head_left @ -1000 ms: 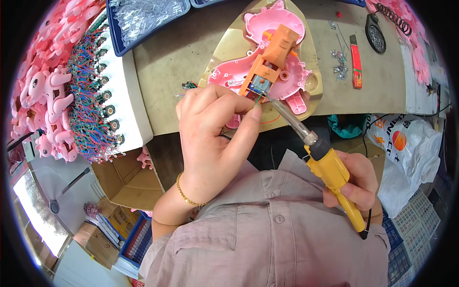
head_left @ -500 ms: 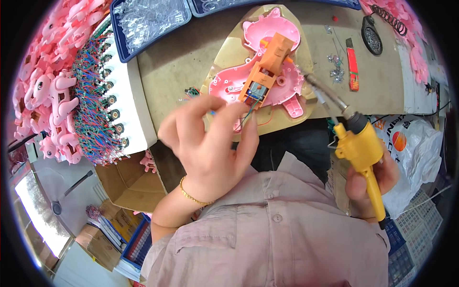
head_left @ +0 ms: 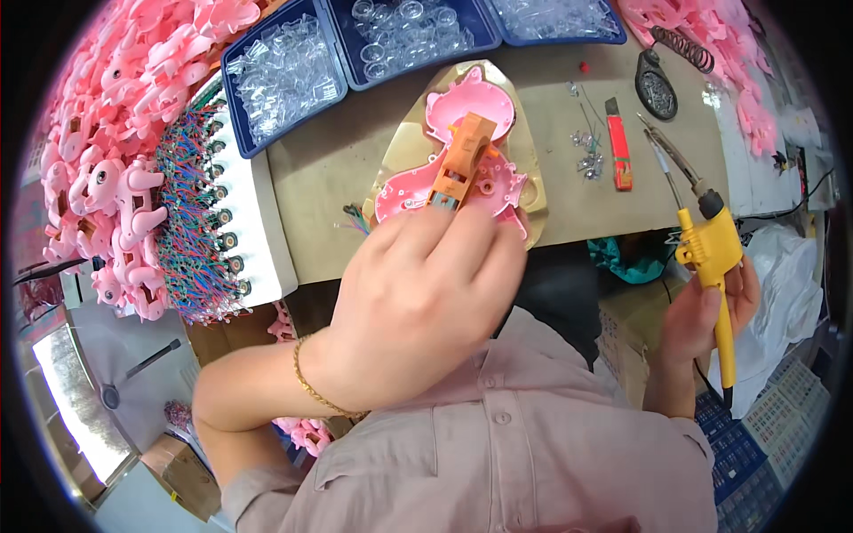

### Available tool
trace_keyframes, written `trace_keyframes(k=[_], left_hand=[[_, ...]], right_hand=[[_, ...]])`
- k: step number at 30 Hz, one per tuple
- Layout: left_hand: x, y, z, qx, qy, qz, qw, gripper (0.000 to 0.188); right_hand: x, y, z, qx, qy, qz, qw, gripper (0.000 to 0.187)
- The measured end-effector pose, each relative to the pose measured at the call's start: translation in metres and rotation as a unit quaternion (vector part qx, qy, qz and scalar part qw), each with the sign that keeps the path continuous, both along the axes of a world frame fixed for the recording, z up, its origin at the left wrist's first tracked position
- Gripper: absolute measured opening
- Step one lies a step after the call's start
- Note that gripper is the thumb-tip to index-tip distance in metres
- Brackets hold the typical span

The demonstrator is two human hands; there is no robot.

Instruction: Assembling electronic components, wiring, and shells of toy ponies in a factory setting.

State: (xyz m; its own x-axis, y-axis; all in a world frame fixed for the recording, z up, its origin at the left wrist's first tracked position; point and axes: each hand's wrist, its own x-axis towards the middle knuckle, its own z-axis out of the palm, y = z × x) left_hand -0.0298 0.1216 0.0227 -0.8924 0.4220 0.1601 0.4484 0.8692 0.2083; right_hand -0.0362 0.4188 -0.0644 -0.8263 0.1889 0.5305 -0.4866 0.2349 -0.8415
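A pink animal-shaped toy shell half (head_left: 404, 189) lies in a tan moulded holder (head_left: 533, 191) on the table. Set in the shell is an orange gearbox housing (head_left: 468, 147), its lower end partly covered by my left hand (head_left: 426, 302). The fingers of that hand are curled and close together over the shell's near side. Their tips are hidden, so what they grip cannot be made out. Off to the right, my right hand (head_left: 715, 306) holds a yellow soldering iron (head_left: 713, 251) by the handle, its metal tip and thin feed tube pointing up and away.
Blue trays of clear plastic parts (head_left: 289, 80) line the back. Pink toy bodies (head_left: 133, 195) and bundled coloured wires (head_left: 191, 213) crowd the left. A red cutter knife (head_left: 619, 147), small metal bits (head_left: 588, 155) and a coiled-spring iron stand (head_left: 657, 84) lie at the right.
My left hand has moved right and over the near end of the orange housing, covering the wires. My right hand has shifted the soldering iron slightly right and farther from the shell.
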Motion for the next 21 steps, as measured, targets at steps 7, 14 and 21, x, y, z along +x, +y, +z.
trace_keyframes(k=[7, 14, 21], left_hand=[[-0.065, -0.02, -0.012, 0.084, -0.108, 0.036, 0.99, 0.013], [-0.033, -0.062, -0.049, 0.191, -0.014, 0.119, 0.974, 0.013], [0.0, -0.028, -0.043, 0.286, -0.084, 0.206, 0.932, 0.013]], right_hand=[[-0.014, 0.003, -0.001, -0.073, -0.057, -0.019, 0.996, 0.054], [-0.021, -0.017, -0.002, -0.099, -0.127, 0.018, 0.987, 0.051], [-0.018, -0.033, 0.007, -0.05, -0.101, 0.089, 0.99, 0.058]])
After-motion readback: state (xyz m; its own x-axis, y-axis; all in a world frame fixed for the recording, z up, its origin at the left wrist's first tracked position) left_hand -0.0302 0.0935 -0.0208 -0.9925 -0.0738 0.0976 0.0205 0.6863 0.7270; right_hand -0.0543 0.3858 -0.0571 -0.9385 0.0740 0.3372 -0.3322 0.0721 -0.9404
